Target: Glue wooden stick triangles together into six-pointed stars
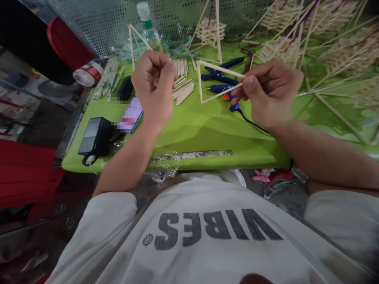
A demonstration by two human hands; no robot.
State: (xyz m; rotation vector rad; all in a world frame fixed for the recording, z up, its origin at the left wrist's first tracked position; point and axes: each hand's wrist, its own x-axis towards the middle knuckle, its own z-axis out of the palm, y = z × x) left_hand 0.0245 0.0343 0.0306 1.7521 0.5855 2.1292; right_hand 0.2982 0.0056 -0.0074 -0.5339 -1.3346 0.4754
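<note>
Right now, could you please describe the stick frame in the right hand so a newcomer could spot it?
On the lime-green table, look in front of the blue glue gun. There the right hand pinches one corner of a triangle of thin pale sticks. Unlike the loose sticks lying beside it, it is joined and held up.

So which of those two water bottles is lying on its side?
The red-labelled bottle on the far left lies flat; the green-labelled bottle stands upright by the mesh screen.
</note>
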